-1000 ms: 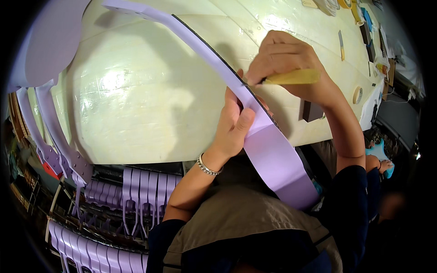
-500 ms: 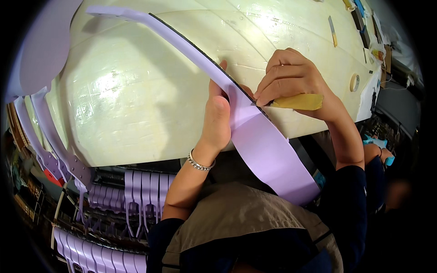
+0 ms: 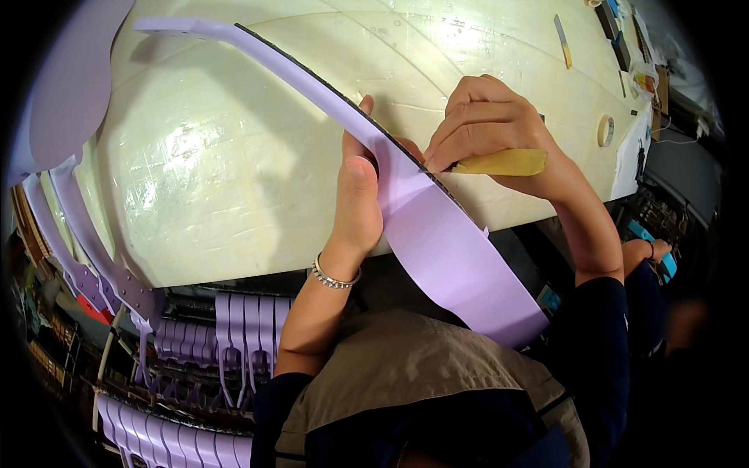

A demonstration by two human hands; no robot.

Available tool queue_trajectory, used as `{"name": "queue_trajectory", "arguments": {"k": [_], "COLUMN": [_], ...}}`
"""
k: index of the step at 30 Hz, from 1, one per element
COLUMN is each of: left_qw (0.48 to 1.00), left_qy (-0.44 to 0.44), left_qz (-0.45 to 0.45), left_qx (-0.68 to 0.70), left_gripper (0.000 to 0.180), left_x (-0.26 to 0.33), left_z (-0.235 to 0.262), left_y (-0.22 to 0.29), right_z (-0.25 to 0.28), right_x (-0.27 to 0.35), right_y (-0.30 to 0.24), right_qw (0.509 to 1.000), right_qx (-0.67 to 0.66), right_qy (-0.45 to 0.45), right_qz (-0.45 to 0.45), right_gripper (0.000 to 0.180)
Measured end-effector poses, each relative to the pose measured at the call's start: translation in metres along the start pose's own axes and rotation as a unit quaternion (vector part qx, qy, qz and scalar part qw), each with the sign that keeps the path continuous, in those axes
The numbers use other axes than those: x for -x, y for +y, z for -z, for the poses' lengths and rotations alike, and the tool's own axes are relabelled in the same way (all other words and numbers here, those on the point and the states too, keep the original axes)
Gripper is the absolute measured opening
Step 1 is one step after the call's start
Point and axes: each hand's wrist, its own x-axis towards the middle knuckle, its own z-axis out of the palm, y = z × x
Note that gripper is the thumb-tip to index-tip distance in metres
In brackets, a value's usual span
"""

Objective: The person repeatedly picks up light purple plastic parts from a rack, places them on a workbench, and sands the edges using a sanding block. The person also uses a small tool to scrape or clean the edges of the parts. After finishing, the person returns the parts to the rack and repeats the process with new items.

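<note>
A purple guitar lies aslant in front of me, its broad body end close to my lap and its neck reaching to the far left. A dark strip runs along the right edge of the neck. My left hand is wrapped round the neck near the body, thumb on the near face and other fingers partly hidden behind. My right hand pinches a knife with a yellow wrapped handle. Its thin blade points left, with the tip at the dark edge strip; exact contact is hard to see.
A pale, film-covered table lies beneath. Another knife and a tape roll rest at its right. Purple guitar parts stand at the left; several more purple pieces hang below. Another person's hand holds something blue at the right.
The guitar, my left hand and my right hand with the knife have shifted slightly left and away from me. At the right, the blue thing by the other person's hand has turned.
</note>
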Motion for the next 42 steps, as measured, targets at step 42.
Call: {"name": "queue_trajectory", "arguments": {"k": [42], "left_qw": [0.997], "left_qy": [0.016], "left_qz": [0.062], "left_qx": [0.035], "left_gripper": [0.061], "left_x": [-0.001], "left_z": [-0.006], "left_y": [0.013], "right_z": [-0.012], "right_x": [0.053], "right_y": [-0.017], "right_qw": [0.970], "right_qx": [-0.069], "right_qy": [0.115], "right_qz": [-0.201], "right_gripper": [0.034]}}
